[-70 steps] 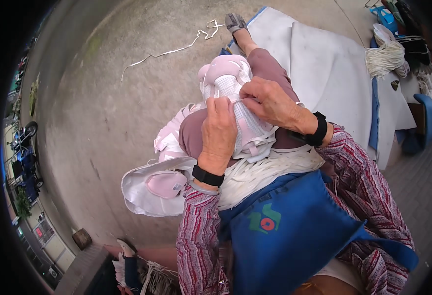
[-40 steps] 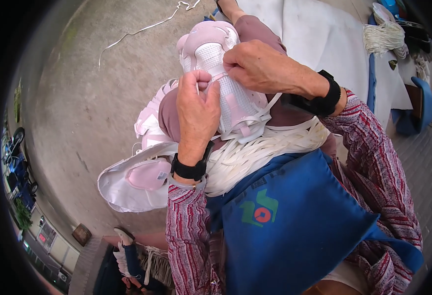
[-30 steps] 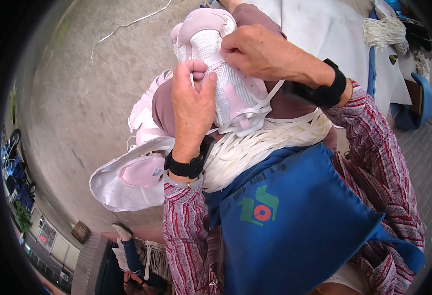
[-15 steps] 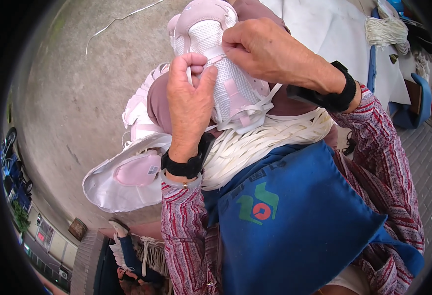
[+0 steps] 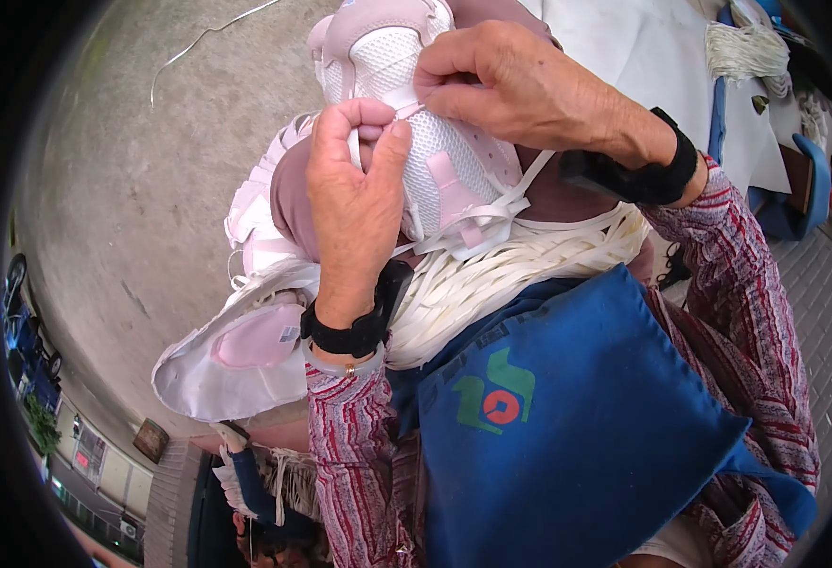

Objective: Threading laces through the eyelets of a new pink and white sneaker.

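Observation:
A pink and white shoe upper [image 5: 430,161] with a mesh tongue lies across my lap, its padded collar at the far end. My left hand [image 5: 354,180] is at its left eyelet edge, thumb and forefinger pinched on a flat white shoelace. From the right, my right hand [image 5: 520,90] reaches over the tongue with fingers curled in a pinch at the same lace; its fingertips are partly hidden. Loose lace [image 5: 534,175] trails at the upper's near right. A bundle of cream-white laces [image 5: 520,275] lies on my lap just below the upper.
More pink and white uppers [image 5: 245,350] are stacked to the left. A blue apron [image 5: 567,426] covers my front. At the far right are a white sheet [image 5: 634,66], another lace bundle [image 5: 747,52] and a blue chair [image 5: 809,194]. A co-worker [image 5: 269,483] sits at the lower left.
Both hands and the upper have shifted slightly left in the picture. My right hand has come a little closer to my left thumb; both keep their pinch.

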### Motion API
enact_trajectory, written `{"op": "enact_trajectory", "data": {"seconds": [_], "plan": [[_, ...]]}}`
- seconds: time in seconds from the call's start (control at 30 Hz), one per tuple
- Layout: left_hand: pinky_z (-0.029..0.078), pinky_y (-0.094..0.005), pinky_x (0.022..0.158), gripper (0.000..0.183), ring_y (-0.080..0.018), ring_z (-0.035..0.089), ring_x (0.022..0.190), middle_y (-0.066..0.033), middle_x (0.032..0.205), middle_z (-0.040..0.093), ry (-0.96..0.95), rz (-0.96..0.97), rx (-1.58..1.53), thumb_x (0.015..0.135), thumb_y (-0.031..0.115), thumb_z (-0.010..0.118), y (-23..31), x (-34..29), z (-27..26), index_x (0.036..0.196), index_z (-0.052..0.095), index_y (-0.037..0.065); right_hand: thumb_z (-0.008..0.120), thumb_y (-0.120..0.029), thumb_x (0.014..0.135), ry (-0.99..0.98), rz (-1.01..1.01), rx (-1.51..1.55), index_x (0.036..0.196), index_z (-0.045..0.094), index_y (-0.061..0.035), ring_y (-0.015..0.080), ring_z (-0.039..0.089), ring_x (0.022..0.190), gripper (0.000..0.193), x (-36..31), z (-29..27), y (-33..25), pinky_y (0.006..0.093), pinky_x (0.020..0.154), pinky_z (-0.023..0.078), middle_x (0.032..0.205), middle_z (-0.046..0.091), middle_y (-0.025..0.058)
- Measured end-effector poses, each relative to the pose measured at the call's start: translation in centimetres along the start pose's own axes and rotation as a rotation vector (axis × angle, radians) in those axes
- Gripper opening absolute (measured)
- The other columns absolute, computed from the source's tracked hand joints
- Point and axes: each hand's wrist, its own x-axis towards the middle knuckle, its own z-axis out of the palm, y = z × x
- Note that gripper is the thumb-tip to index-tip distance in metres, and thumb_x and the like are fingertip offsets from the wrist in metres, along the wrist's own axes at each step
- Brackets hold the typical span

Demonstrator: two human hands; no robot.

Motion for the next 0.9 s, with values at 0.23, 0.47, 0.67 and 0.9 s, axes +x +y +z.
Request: {"op": "enact_trajectory", "data": {"seconds": [0.23,0.47,0.67,0.9], "plan": [[0.041,-0.0188,0.059,0.023,-0.0042,0.047,0.067,-0.0013,0.086,0.054,0.030,-0.004,0.118,0.087,0.010,0.068,0.3,-0.5,0.0,0.104,0.056,0.000,0.062,-0.008,0.084,0.143,-0.100,-0.082,0.092,0.063,0.0022,0.0169,0.058,0.070,0.013,-0.7,1.0,0.5,0.0290,0.067,0.048,0.079,0.062,0.0098],[0.038,-0.0184,0.050,0.029,-0.0027,0.045,0.059,-0.0003,0.081,0.054,0.054,-0.037,-0.006,0.085,0.010,0.071,0.2,-0.5,-0.1,0.108,0.056,0.000,0.065,-0.006,0.083,0.105,-0.038,0.032,0.091,0.063,0.0007,0.0251,0.062,0.072,0.011,-0.2,1.2,-0.5,0.0311,0.066,0.050,0.079,0.064,0.0115],[0.038,-0.0188,0.050,0.026,-0.0025,0.046,0.058,-0.0001,0.079,0.055,0.075,-0.034,0.001,0.085,0.009,0.071,-0.1,-0.9,-0.3,0.106,0.057,0.000,0.064,-0.005,0.083,0.234,-0.133,-0.182,0.091,0.062,-0.0008,0.0312,0.063,0.076,0.009,-0.9,1.9,-1.2,0.0360,0.066,0.050,0.082,0.065,0.0136],[0.041,-0.0204,0.057,0.025,-0.0050,0.048,0.063,-0.0027,0.086,0.058,0.142,0.073,0.137,0.084,0.007,0.070,-0.1,-0.6,0.1,0.106,0.058,0.000,0.064,-0.004,0.082,0.368,-0.160,-0.271,0.091,0.062,-0.0022,0.0309,0.061,0.077,0.010,-1.0,3.3,-1.3,0.0380,0.066,0.049,0.079,0.058,0.0114]]}}
